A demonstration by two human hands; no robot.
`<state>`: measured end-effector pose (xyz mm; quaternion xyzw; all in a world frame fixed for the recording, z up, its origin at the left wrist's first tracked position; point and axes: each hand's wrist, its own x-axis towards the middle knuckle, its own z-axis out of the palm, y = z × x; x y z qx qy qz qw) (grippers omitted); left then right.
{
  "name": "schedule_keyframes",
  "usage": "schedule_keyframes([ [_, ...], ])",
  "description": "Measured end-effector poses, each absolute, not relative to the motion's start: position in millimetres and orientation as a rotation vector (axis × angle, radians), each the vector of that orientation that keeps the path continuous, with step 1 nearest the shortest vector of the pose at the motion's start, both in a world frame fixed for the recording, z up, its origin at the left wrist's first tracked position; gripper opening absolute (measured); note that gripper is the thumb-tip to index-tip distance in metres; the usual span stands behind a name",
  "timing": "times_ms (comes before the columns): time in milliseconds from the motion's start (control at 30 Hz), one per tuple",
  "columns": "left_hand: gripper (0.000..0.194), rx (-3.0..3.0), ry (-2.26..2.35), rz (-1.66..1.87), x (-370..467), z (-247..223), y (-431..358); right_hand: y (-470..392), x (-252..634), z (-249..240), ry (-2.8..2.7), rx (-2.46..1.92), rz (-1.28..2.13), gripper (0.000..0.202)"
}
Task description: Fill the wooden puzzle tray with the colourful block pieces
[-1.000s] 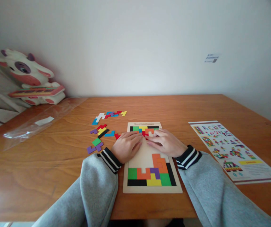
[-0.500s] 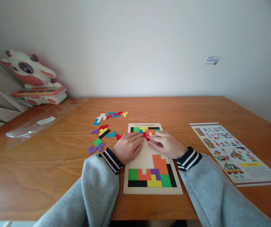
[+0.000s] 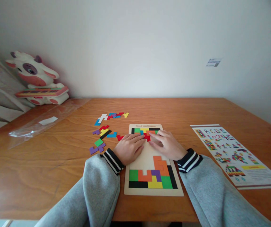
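Observation:
A wooden puzzle board [image 3: 153,191] lies flat on the table, partly filled with coloured block pieces. My left hand [image 3: 129,148] rests palm down over its left side, fingers stretched toward a red piece [image 3: 147,136] in the upper part. From the other side, my right hand [image 3: 170,145] reaches over the board, thumb apart from the fingers, with fingertips at an orange piece [image 3: 151,132] beside the red one. Toward the near end sit a further orange piece [image 3: 160,165], a purple piece [image 3: 156,174], and green, yellow and black ones. My hands hide parts of the board's middle.
Several loose pieces, among them a green square [image 3: 99,142] and a blue piece [image 3: 112,135], lie left of the board. A printed pattern sheet [image 3: 234,154] is at right. Clear plastic packaging [image 3: 31,130] and a cow toy keyboard [image 3: 43,91] are at far left.
My right fingertips have shifted slightly and now cover the pale notch in the orange piece. More of the red piece shows between my hands. The whole view has moved a little.

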<state>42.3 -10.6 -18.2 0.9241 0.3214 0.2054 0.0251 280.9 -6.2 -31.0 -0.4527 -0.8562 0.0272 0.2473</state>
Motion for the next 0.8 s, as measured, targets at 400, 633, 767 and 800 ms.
schedule_keyframes([
  [400,0.033,2.870,1.056,0.636,42.9,-17.9,-12.5,-6.1,280.3,-23.5,-2.151,-1.233,0.272,0.037],
  [633,0.032,2.793,1.552,0.741,31.2,-11.8,-4.6,-5.3,282.7,-26.8,-2.091,-1.195,0.252,0.031],
  [767,0.035,2.664,2.130,0.630,10.2,-16.7,2.6,-5.3,283.3,-27.4,-2.093,-1.202,0.253,0.029],
  [800,0.034,2.611,2.254,0.573,4.1,-17.5,3.9,-5.3,283.3,-27.5,-2.093,-1.203,0.256,0.029],
])
